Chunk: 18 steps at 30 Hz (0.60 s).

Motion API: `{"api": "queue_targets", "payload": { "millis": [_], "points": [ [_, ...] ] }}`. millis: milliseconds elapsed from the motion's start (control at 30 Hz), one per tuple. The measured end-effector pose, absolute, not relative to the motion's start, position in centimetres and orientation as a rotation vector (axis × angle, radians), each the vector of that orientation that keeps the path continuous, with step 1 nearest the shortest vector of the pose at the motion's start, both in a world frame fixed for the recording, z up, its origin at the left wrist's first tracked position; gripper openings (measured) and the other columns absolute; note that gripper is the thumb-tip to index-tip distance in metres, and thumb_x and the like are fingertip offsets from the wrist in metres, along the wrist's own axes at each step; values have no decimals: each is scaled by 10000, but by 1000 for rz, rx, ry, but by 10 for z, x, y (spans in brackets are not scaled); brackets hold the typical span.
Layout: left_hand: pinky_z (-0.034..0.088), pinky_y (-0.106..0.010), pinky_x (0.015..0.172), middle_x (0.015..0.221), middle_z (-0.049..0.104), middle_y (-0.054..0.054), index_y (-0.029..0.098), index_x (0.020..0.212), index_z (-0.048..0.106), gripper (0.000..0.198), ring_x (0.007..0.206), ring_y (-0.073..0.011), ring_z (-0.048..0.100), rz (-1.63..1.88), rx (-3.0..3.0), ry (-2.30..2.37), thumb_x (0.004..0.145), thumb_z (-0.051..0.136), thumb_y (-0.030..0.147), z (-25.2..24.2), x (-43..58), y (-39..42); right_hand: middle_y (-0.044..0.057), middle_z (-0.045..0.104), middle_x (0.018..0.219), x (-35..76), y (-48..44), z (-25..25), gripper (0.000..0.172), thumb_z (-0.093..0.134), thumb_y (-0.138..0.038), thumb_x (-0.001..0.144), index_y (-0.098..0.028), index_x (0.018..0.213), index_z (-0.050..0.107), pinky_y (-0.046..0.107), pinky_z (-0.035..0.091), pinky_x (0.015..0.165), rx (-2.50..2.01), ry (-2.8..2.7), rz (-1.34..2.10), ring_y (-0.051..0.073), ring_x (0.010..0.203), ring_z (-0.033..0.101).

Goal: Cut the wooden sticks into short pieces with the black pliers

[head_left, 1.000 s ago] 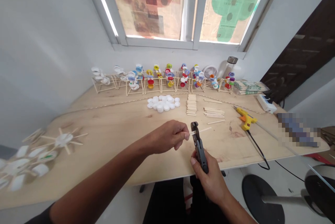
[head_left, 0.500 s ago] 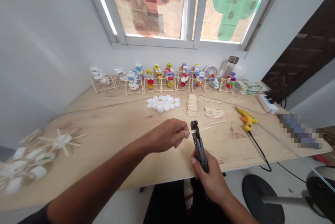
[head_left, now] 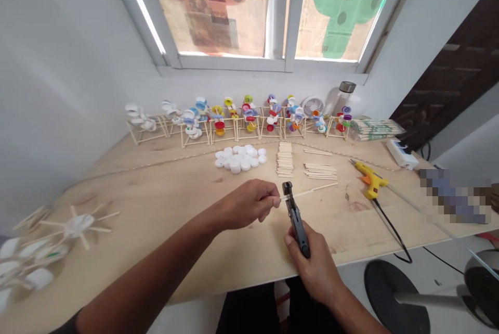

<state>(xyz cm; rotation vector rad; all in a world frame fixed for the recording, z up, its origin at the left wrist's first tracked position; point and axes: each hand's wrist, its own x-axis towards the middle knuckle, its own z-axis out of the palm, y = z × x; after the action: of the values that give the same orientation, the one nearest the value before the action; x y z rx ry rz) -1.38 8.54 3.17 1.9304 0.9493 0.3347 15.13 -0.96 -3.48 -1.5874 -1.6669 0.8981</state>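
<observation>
Head view: a thin wooden stick [head_left: 312,192] is pinched by the left hand [head_left: 247,204] and passes through the head of black cutting pliers [head_left: 296,222] gripped by the right hand [head_left: 314,266], its long axis angled rightward and far; the 2 hands are held just apart.

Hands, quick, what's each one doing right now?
Left hand: closed, pinching a wooden craft stick.
Right hand: closed, gripping the handles of black cutting pliers.
</observation>
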Motion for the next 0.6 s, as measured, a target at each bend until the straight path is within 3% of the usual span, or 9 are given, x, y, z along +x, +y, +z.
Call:
{"api": "queue_targets", "payload": {
  "millis": [600],
  "points": [
    [334,-180,520,518,531,50,172,663,514,225,488,-72,463,422,2047,1054,830,376,232,16,-7,101,-14,512,608,148,5,-42,192,447,-347,809,-183,718,486,225,313,510,-1745,-1616,971,131,553,471]
  ]
}}
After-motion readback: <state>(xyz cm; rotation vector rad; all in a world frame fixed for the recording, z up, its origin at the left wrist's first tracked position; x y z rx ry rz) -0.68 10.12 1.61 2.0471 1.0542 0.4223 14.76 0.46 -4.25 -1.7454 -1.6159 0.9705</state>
